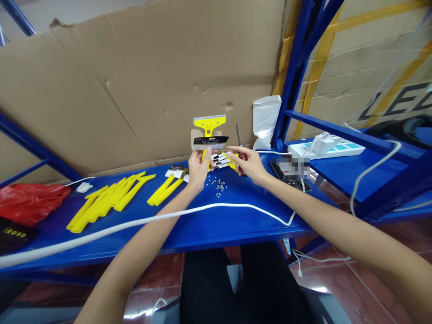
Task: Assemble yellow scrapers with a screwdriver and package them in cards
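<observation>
My left hand [198,170] is closed around the handle of a yellow scraper [209,122], which stands upright with its wide blade end on top. A black and white card [211,143] lies across the scraper just above my fingers. In my right hand [252,165] is a screwdriver [238,135], its thin dark shaft pointing up and a reddish handle partly hidden by the fingers. Between the hands sit several white and yellow pieces [220,160]. Small metal screws or nuts [219,186] are scattered below them on the blue shelf [202,225].
Several yellow handles [104,204] lie to the left, with two more [165,191] nearer my left hand. A white cable [135,221] crosses in front. At right are a phone [286,175] and a power strip [327,148]; a red bag [33,202] is far left. Cardboard [151,81] stands behind.
</observation>
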A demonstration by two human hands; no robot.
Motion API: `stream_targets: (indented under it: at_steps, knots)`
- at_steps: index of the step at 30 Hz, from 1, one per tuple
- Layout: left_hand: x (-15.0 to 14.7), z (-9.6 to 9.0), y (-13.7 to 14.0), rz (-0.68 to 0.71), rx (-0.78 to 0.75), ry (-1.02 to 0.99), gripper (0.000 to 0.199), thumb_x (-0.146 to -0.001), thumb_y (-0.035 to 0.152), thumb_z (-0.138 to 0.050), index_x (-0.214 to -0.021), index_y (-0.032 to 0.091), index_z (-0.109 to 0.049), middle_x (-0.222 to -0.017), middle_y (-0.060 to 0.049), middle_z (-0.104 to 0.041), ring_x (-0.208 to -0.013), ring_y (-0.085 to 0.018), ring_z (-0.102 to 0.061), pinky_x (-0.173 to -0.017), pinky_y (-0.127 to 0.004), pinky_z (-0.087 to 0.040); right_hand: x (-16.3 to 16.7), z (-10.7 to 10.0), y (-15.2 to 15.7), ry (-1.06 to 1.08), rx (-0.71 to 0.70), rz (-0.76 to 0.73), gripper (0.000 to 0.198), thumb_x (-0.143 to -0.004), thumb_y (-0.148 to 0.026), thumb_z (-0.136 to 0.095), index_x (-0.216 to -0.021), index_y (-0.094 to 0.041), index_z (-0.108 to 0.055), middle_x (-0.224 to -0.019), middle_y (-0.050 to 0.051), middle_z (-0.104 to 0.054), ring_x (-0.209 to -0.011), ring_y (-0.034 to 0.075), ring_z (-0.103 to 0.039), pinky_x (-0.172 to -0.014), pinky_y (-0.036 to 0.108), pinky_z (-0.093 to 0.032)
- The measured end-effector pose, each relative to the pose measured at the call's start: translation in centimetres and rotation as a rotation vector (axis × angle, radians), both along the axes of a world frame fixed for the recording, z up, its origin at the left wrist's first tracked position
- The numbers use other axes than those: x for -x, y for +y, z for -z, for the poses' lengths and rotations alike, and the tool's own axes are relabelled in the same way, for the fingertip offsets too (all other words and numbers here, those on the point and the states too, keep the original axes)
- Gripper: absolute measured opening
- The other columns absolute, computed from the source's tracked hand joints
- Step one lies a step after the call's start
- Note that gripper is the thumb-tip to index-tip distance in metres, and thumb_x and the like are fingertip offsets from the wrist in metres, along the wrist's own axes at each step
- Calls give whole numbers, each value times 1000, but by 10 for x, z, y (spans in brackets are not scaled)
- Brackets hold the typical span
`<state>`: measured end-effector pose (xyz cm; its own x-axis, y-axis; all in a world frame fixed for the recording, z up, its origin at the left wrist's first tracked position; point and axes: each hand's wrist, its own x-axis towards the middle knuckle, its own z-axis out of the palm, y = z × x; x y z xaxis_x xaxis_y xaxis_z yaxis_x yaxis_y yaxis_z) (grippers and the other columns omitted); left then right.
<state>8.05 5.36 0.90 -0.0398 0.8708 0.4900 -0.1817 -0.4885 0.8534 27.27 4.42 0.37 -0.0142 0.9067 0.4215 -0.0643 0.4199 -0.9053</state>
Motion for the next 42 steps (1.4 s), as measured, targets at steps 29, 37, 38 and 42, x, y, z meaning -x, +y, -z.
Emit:
stream_targets:
  at_steps: [29,37,38,42]
  knots:
    - [-10,16,-1,165,19,191,57,-94,71,-75,-114,17,-71,-104,-12,-79,-70,-15,-66,-50,-26,-54,-1,1,3,100,134,-84,57,-75,-72,-91,-94,-21,-75,-52,-5,-60,-38,11,-54,-35,21,-34]
    - [-9,15,-2,212,67,210,56,-91,67,-81,-108,14,-75,-99,-13,-81,-69,-15,-66,-51,-26,-55,-2,1,5,175,168,-81,54,-70,-68,-96,-86,-22,-74,-53,-5,-59,-40,10,-52,-37,22,-37]
    - [-9,15,-2,213,77,204,56,-91,66,-82,-109,13,-75,-100,-14,-81,-70,-15,-66,-51,-26,-55,-2,1,5,178,171,-75,54,-70,-68,-96,-86,-22,-74,-53,-5,-59,-40,10,-52,-37,22,-36]
    - [-8,16,-2,223,100,186,62,-88,64,-85,-122,13,-72,-104,-14,-82,-72,-16,-68,-54,-27,-56,-1,1,5,205,195,-61,54,-70,-68,-96,-88,-22,-74,-53,-6,-59,-40,10,-51,-38,23,-38]
